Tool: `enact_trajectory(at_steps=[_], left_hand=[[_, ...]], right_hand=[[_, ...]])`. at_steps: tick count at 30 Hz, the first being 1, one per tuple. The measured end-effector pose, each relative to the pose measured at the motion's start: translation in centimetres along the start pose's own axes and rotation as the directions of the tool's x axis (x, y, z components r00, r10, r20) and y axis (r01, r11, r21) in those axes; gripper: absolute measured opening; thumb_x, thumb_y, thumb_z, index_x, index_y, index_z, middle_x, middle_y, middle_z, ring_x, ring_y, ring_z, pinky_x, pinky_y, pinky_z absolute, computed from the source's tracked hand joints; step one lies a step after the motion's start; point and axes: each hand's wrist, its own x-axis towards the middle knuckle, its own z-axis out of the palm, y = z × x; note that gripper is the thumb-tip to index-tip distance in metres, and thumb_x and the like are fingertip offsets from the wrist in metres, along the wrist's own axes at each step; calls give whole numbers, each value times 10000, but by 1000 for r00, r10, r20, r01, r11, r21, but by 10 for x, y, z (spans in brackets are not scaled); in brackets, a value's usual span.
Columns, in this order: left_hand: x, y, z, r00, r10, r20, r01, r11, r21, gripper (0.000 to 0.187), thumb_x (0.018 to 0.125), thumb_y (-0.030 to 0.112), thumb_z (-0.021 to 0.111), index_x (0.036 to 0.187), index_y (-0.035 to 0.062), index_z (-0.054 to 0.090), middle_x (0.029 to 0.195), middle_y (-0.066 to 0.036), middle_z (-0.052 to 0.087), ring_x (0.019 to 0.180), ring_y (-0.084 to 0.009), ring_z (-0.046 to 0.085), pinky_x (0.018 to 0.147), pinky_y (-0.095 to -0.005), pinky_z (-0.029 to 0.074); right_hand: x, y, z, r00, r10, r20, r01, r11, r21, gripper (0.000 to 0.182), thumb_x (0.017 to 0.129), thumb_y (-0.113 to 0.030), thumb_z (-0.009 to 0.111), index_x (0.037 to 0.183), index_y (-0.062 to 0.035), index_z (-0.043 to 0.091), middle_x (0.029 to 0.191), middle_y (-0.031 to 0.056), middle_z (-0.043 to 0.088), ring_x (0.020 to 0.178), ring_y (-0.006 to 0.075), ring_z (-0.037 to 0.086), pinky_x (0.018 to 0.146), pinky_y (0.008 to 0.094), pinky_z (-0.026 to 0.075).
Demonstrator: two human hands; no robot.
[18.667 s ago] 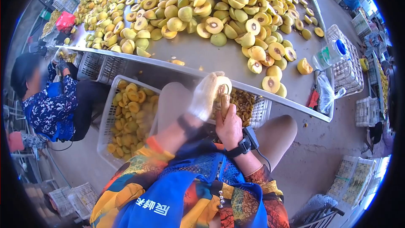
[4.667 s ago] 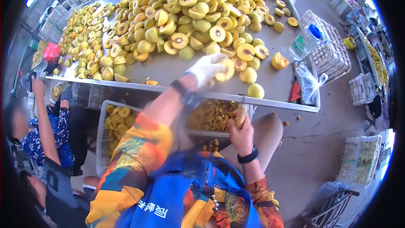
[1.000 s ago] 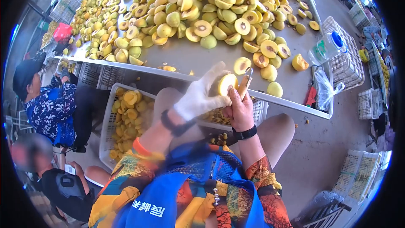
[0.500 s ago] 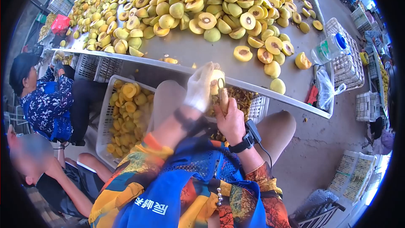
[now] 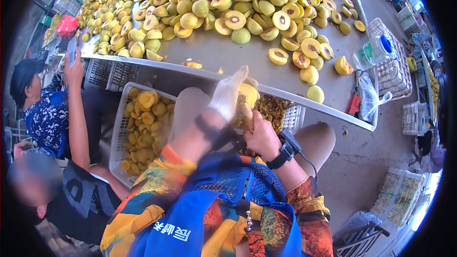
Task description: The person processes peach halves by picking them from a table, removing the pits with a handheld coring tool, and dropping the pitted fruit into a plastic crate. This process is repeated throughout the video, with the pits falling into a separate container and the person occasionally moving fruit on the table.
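In the head view, my left hand (image 5: pixel 225 98), in a pale glove, is closed around a yellow peach half (image 5: pixel 248 93) just over the table's front edge. My bare right hand (image 5: pixel 263 136) grips the wooden handle of a pitting tool (image 5: pixel 247 116). The tool's upper end meets the peach half, and its loop is hidden. Below my hands, a white crate (image 5: pixel 296 120) holds brown pits and scraps. Many halved peaches (image 5: pixel 202 7) are heaped on the metal table (image 5: pixel 195 50), several with pits showing.
A white crate (image 5: pixel 115 150) of pitted halves stands left of my knee. Two people (image 5: pixel 45 107) sit at the left, one raising a phone (image 5: pixel 72 47). A plastic jar (image 5: pixel 370 53), a clear bag (image 5: pixel 367 97) and a red-handled tool (image 5: pixel 353 103) lie at the table's right end.
The tool's loop, visible beside the peach half before, is now out of sight against it. At the left, the nearer person has raised an arm with a phone.
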Motion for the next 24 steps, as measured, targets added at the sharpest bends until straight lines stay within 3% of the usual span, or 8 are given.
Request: enact_trajectory(at_steps=[6, 9, 13, 16, 17, 18, 20, 24], left_hand=[[2, -11, 2, 989, 149, 15, -149, 989, -5, 442, 879, 438, 523, 811, 10, 610, 683, -98, 622, 581, -151, 584, 544, -228, 469], [3, -9, -1, 991, -68, 119, 91, 975, -202, 434, 881, 453, 504, 821, 33, 594, 681, -111, 612, 554, -185, 568, 503, -278, 463], [29, -15, -28, 993, -107, 45, 116, 901, -417, 428, 881, 504, 465, 865, 91, 577, 706, -93, 612, 558, -217, 566, 470, -339, 460], [1, 17, -88, 978, 2, -207, -63, 956, -288, 430, 878, 512, 458, 975, 103, 547, 732, -56, 624, 613, -188, 598, 494, -296, 463], [-14, 32, -105, 948, 135, -290, -110, 989, 100, 425, 865, 498, 497, 953, 93, 587, 751, -68, 636, 664, -200, 621, 524, -273, 470], [-2, 25, -144, 863, 424, -274, -219, 804, 552, 441, 836, 494, 544, 913, 71, 643, 792, -99, 655, 706, -223, 635, 596, -277, 483], [-17, 41, -170, 827, 551, -113, 218, -129, 968, 367, 745, 408, 646, 929, 92, 676, 933, -120, 650, 835, -267, 623, 754, -364, 479], [-7, 70, -127, 843, 538, -21, -48, 114, 992, 380, 753, 416, 626, 955, 95, 663, 963, -106, 647, 857, -275, 618, 763, -369, 477]], right_hand=[[4, 14, 6, 962, 42, 268, -163, 881, 444, 80, 833, -72, 478, 911, -61, 465, 570, 32, 485, 409, 133, 466, 385, 273, 386], [1, 3, 4, 820, 122, 559, -542, 477, 692, 139, 854, -36, 480, 976, -101, 468, 560, -3, 411, 365, 63, 326, 345, 221, 301], [2, 17, 17, 806, -187, 561, -562, 57, 825, 117, 872, -63, 510, 979, -98, 480, 569, 2, 416, 369, 75, 311, 345, 220, 296], [0, 20, 23, 886, 25, 463, -452, 265, 852, 88, 889, -76, 476, 976, -87, 483, 575, -9, 412, 377, 69, 329, 353, 211, 306], [4, 45, 34, 932, 94, 349, -320, 665, 675, 136, 860, -145, 518, 949, -43, 503, 608, 79, 532, 412, 201, 492, 406, 314, 415], [6, 56, 34, 966, 121, 231, -208, 890, 405, 178, 839, -172, 539, 939, -28, 507, 644, 125, 559, 482, 254, 531, 464, 351, 440], [7, 69, 35, 999, 48, -3, -47, 956, -290, 268, 796, -226, 580, 921, 2, 515, 717, 218, 611, 622, 360, 609, 580, 425, 490], [12, 73, 39, 978, 206, -31, -208, 971, -119, 314, 765, -272, 600, 862, 16, 526, 751, 267, 602, 769, 420, 594, 683, 470, 467]])
